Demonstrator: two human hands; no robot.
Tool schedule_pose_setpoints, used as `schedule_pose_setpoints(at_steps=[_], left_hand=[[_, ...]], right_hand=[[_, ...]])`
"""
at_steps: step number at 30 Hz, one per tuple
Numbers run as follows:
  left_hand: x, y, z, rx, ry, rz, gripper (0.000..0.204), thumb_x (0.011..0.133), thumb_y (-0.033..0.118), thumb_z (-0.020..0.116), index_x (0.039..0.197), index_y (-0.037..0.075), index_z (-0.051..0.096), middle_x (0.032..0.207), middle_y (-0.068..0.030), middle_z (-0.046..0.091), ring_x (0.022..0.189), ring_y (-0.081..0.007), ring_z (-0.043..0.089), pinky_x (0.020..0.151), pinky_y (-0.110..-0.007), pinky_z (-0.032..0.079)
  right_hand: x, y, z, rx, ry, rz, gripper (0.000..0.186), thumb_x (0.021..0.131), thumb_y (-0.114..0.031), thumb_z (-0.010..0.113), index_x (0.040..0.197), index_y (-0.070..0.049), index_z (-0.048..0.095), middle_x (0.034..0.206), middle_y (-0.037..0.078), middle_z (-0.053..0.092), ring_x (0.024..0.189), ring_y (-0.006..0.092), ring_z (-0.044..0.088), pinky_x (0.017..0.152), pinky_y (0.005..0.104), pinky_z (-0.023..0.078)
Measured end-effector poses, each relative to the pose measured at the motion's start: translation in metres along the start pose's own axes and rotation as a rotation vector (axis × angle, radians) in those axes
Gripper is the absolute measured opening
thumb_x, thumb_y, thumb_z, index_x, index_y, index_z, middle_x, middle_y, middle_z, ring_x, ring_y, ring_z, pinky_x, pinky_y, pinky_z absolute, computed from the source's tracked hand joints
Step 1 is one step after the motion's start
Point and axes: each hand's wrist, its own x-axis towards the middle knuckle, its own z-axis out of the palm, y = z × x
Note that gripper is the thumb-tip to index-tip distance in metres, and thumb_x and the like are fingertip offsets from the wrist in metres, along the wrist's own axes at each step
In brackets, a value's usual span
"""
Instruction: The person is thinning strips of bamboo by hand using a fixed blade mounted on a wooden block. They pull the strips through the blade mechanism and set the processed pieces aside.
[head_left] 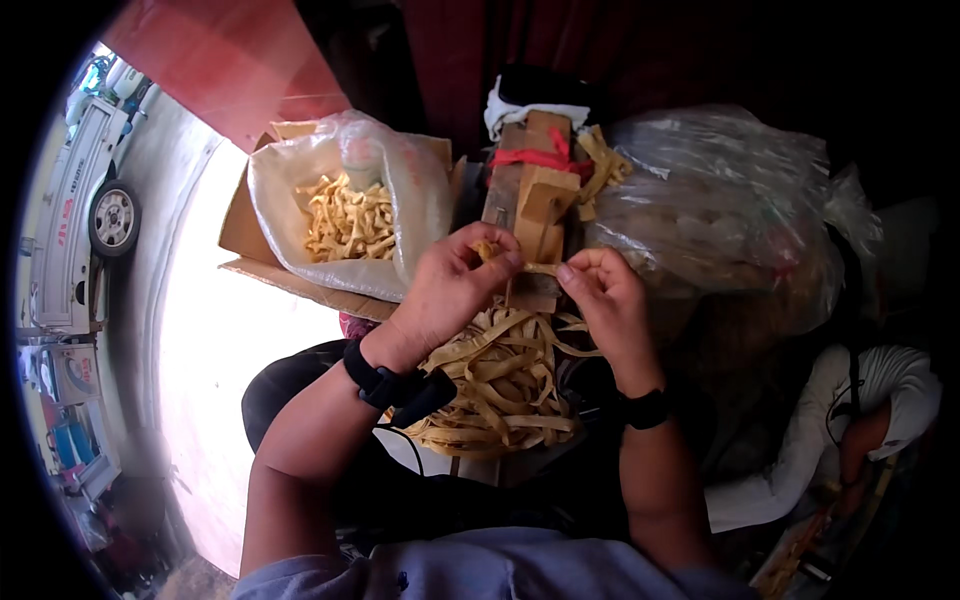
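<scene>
A tan strip [540,268] is stretched between my two hands, above the near end of a wooden block stand [548,200]. Near its left end my left hand [462,270] is closed, with a small tan bunch [486,249] showing between thumb and fingers. My right hand [603,290] pinches the strip's other end between thumb and forefinger. Below my hands a heap of long, flat tan strips [500,385] lies in front of my lap. What the strips are made of I cannot tell. Both wrists wear dark bands.
Left of the stand, a cardboard box [245,215] with a clear plastic liner [420,185] holds many short knotted tan pieces [348,220]. A red ribbon [545,153] lies across the stand. Clear plastic bags [710,190] sit to the right. Another person's white sleeve [790,480] is at lower right.
</scene>
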Motion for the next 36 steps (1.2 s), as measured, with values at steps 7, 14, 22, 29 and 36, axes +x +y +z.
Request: schedule_pose_setpoints(at_steps=[7,14,22,29,36], left_hand=[[0.032,-0.048,-0.011,0.614,0.246,0.044,0.023,0.09,0.021,0.061,0.101,0.0,0.061,0.081,-0.0189,0.066,0.073,-0.0305,0.065,0.067,-0.037,0.05],[-0.023,-0.005,0.006,0.084,-0.007,-0.05,0.024,0.092,0.017,0.053,0.104,-0.002,0.06,0.076,-0.0087,0.064,0.059,-0.0143,0.059,0.056,-0.028,0.047],[-0.056,-0.013,0.019,0.108,-0.844,-0.182,0.025,0.096,0.019,0.052,0.112,0.004,0.063,0.1,-0.0063,0.063,0.09,-0.0136,0.055,0.081,-0.028,0.046],[-0.058,-0.004,0.013,0.194,-0.721,0.26,0.02,0.082,0.012,0.062,0.1,0.003,0.064,0.077,-0.0131,0.061,0.069,-0.025,0.06,0.064,-0.034,0.047],[-0.056,0.016,-0.008,1.117,-0.05,0.928,0.017,0.066,0.016,0.065,0.083,0.013,0.064,0.077,-0.004,0.055,0.067,-0.0213,0.059,0.055,-0.035,0.047]], right_hand=[[0.027,0.068,-0.003,-0.248,0.172,-0.141,0.015,0.088,-0.011,0.066,0.086,-0.002,0.054,0.07,0.003,0.057,0.065,0.0083,0.051,0.06,0.0248,0.043],[-0.017,-0.016,0.032,-0.551,-0.076,-0.574,0.014,0.085,0.0,0.056,0.1,0.0,0.053,0.082,0.012,0.062,0.071,0.0241,0.063,0.064,0.0319,0.048],[-0.036,-0.015,0.002,-0.238,-0.091,-0.671,0.011,0.09,-0.003,0.05,0.098,0.001,0.056,0.084,0.006,0.065,0.068,0.0121,0.058,0.065,0.0257,0.047],[-0.039,-0.003,0.014,0.074,-0.281,0.01,0.023,0.093,-0.017,0.06,0.079,0.001,0.065,0.073,0.002,0.064,0.069,0.0068,0.055,0.064,0.0225,0.044],[-0.038,0.009,0.011,0.786,-0.619,0.57,0.011,0.09,-0.01,0.055,0.097,-0.003,0.062,0.079,0.0,0.059,0.063,0.0087,0.053,0.055,0.0244,0.042]])
